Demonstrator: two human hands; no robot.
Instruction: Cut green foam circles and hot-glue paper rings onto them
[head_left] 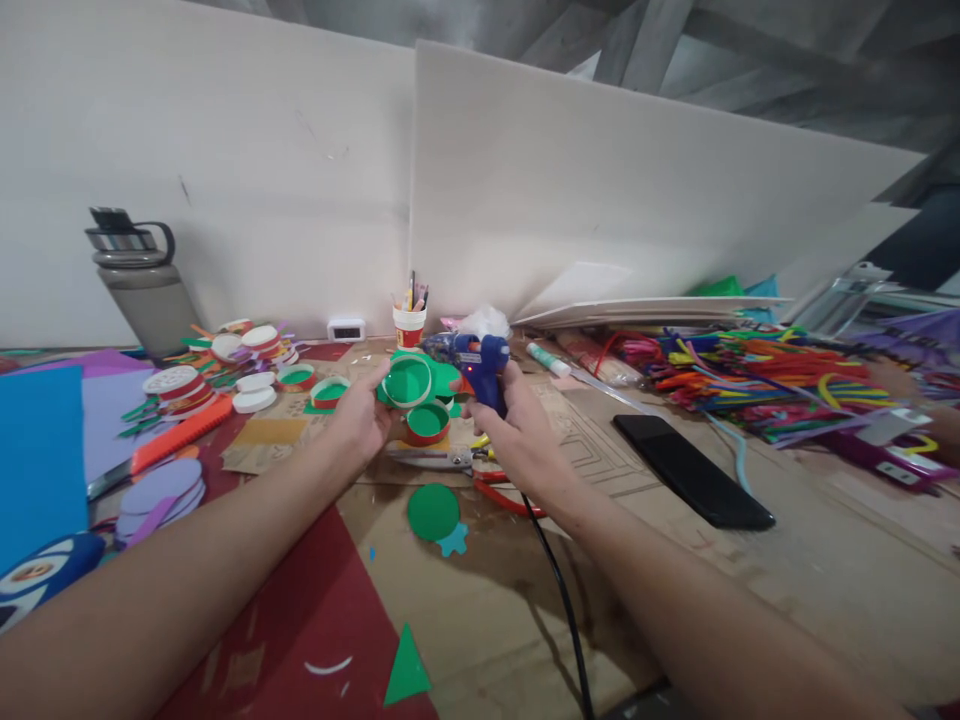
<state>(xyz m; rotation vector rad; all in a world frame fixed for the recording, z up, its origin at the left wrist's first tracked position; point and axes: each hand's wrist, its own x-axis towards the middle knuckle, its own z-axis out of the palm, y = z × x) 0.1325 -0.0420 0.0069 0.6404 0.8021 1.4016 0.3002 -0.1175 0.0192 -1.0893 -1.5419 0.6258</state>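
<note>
My left hand (pixel 363 415) grips a green disc with a pale rim (pixel 407 380) by its left edge, tilted toward the camera. In my right hand (pixel 516 415) is a blue glue gun (pixel 484 362), its nozzle end pointing left, close behind the disc; a small red light glows on it. Beneath the held disc sits a red ring with a green inside (pixel 428 424). Scissors (pixel 442 458) and a red-handled tool (pixel 510 500) lie just below the hands. Nearer the camera are a green circle (pixel 433 512) and a teal flower-like piece (pixel 454 541).
Lids and paper pieces lie left, near a grey bottle (pixel 146 290) and an orange cutter (pixel 182 436). A pen cup (pixel 409 325) stands at the back. On the right are a black phone (pixel 690 470) and colourful pipe cleaners (pixel 750 375). A black cord (pixel 561 590) runs toward the camera.
</note>
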